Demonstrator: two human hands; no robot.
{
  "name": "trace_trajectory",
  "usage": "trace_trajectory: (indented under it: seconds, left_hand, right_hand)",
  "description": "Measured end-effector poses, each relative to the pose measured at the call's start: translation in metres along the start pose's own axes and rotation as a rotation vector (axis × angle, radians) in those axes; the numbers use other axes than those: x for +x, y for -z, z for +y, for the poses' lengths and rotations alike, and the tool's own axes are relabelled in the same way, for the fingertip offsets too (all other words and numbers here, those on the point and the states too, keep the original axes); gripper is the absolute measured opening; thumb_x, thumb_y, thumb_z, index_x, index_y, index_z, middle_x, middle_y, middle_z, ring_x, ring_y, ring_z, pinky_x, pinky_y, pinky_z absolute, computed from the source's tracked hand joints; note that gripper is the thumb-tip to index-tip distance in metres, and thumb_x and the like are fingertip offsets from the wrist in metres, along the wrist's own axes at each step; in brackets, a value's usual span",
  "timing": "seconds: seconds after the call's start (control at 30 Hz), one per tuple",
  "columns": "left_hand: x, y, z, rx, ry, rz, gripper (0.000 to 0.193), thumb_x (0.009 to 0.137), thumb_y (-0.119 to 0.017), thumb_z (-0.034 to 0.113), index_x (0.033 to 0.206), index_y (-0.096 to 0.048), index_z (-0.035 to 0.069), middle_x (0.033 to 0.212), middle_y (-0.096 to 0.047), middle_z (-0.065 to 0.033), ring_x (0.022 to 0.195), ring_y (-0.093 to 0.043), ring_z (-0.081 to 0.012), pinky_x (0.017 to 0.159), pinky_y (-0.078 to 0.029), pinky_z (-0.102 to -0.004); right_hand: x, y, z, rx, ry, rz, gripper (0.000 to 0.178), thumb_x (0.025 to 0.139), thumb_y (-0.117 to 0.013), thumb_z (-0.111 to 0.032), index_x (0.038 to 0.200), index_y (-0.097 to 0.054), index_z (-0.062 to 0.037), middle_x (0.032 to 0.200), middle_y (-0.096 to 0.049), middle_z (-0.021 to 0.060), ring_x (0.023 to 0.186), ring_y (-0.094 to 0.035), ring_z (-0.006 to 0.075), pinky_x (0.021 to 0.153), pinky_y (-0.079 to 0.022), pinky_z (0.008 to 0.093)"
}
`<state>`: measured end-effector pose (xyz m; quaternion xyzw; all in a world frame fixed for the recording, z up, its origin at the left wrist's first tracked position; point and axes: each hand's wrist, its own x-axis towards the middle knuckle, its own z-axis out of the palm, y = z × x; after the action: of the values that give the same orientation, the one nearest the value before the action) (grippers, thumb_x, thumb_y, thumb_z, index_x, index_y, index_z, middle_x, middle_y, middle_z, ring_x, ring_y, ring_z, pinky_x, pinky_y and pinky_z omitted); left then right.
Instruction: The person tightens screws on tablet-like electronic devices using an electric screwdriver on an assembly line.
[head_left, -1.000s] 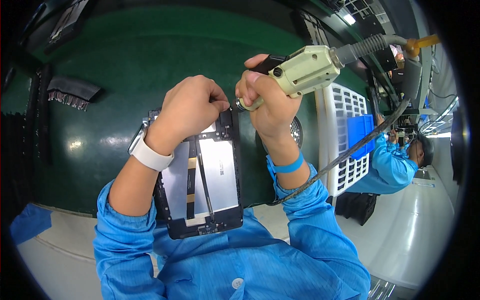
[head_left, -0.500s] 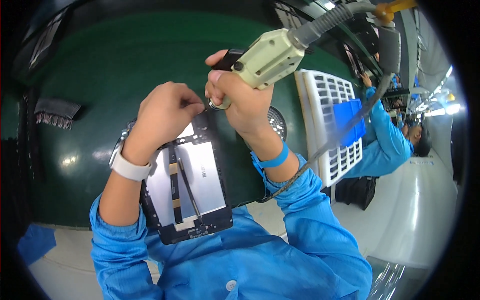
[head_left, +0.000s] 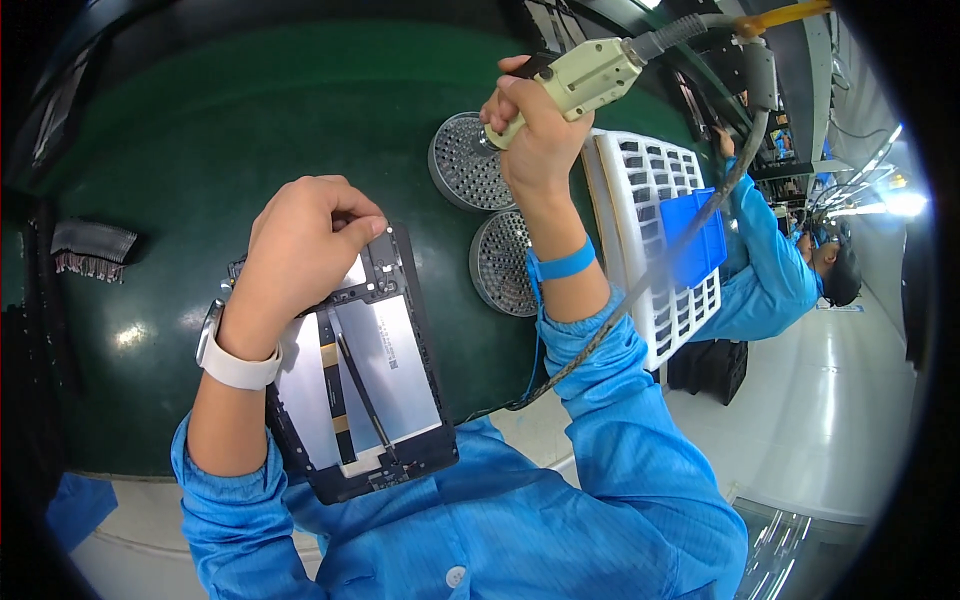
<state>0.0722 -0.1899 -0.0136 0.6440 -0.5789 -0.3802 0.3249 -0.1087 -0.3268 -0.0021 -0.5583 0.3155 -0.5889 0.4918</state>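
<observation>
An opened tablet point(head_left: 405, 370) lies tilted at the near edge of the green bench, its silvery inside, dark frame and a dark ribbon strip showing. My left hand point(head_left: 305, 245) rests over its far left part, thumb and forefinger pinched near the top edge; whatever they grip is too small to make out. My right hand point(head_left: 540, 125) is wrapped round a pale yellow-green electric screwdriver point(head_left: 600, 78), whose front end reaches the rim area of a round metal dish point(head_left: 465, 165) with a dotted surface. A second such dish point(head_left: 495, 265) sits nearer, partly behind my right forearm.
White slotted trays point(head_left: 635, 240) stand on the right with a blue bin point(head_left: 695, 240) on them. The screwdriver's grey cable point(head_left: 690, 235) hangs across my right arm. A bundle of dark strips point(head_left: 92, 245) lies far left. A co-worker's blue sleeve point(head_left: 775, 250) shows beyond the trays.
My right hand has carried the screwdriver away from the tablet's top edge, up and to the right, to the far dish. My left hand has shifted slightly left, still pinched.
</observation>
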Motion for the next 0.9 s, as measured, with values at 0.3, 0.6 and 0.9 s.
trace_trajectory:
  seconds: [0.3, 0.6, 0.9]
  left_hand:
    - [0.001, 0.000, 0.000, 0.017, -0.012, 0.005, 0.011, 0.080, -0.069, 0.012, 0.084, -0.075, 0.004, 0.080, -0.067, -0.0079, 0.076, -0.064, -0.0222, 0.072, -0.050, -0.0340]
    - [0.000, 0.001, -0.005, 0.011, -0.003, 0.028, 0.013, 0.079, -0.070, 0.013, 0.084, -0.075, 0.003, 0.082, -0.070, -0.0101, 0.078, -0.067, -0.0246, 0.073, -0.052, -0.0353]
    - [0.001, -0.001, -0.014, 0.020, -0.094, 0.026, 0.010, 0.078, -0.070, 0.014, 0.083, -0.076, 0.008, 0.080, -0.070, -0.0107, 0.077, -0.067, -0.0273, 0.071, -0.052, -0.0363]
  right_hand:
    - [0.000, 0.000, 0.003, -0.021, -0.018, 0.004, 0.016, 0.078, -0.058, -0.001, 0.091, -0.059, 0.0092, 0.056, -0.050, 0.0060, 0.047, -0.049, 0.0153, 0.051, -0.045, 0.0325]
    - [-0.013, -0.011, -0.019, 0.177, 0.028, -0.009, 0.012, 0.078, -0.059, 0.004, 0.089, -0.061, 0.0071, 0.057, -0.053, 0.0047, 0.047, -0.051, 0.0128, 0.045, -0.040, 0.0258]
    - [-0.093, -0.053, -0.043, 0.210, -0.268, -0.342, 0.022, 0.079, -0.064, 0.007, 0.100, -0.062, 0.0013, 0.083, -0.063, 0.0056, 0.059, -0.055, 0.0072, 0.050, -0.045, 0.0229]
